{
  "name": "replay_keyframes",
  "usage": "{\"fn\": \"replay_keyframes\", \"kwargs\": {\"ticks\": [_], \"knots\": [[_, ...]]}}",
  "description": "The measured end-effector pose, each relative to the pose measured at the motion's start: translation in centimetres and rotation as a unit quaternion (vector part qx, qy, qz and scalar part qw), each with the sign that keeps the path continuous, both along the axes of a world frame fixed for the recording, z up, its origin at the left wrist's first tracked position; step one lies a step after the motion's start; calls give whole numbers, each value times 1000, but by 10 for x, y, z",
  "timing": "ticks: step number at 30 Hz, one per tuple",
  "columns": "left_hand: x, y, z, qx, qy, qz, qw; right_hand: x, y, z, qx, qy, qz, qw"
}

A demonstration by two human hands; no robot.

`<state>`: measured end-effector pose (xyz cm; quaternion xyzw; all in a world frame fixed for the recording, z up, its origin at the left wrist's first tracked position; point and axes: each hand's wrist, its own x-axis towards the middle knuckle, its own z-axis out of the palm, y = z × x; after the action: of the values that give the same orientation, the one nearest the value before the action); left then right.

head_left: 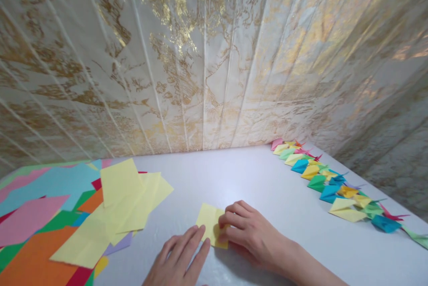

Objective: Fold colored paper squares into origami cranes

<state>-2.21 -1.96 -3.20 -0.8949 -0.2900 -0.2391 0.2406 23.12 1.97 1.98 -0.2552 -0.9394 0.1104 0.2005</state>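
A small folded yellow paper [209,221] lies on the white table [254,183] near its front edge. My left hand [180,259] rests flat beside it, fingers stretched out, with the fingertips touching the paper's lower left edge. My right hand [249,230] comes in from the right with its fingers curled, pinching the paper's right edge down against the table.
A loose heap of coloured paper sheets [50,214], with yellow sheets [123,201] on top, covers the table's left side. A row of several folded paper cranes [331,183] runs along the right edge. A white and gold patterned wall [207,54] stands behind.
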Motion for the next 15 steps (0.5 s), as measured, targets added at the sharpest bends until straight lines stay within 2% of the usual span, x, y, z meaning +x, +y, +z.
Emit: {"fn": "replay_keyframes", "kwargs": {"ticks": [3,7,10,15], "knots": [[2,-2,-13,4,-74,18,997,-1,-2,-4,-96,59,-35,993],[-2,-2,-13,-28,7,17,999,-10,4,-6,-190,90,-126,969],[-7,2,-7,-10,42,-2,999,-16,6,-3,-220,79,-169,958],[-7,2,-3,-21,39,-6,999,-20,10,1,-234,49,-182,954]]}}
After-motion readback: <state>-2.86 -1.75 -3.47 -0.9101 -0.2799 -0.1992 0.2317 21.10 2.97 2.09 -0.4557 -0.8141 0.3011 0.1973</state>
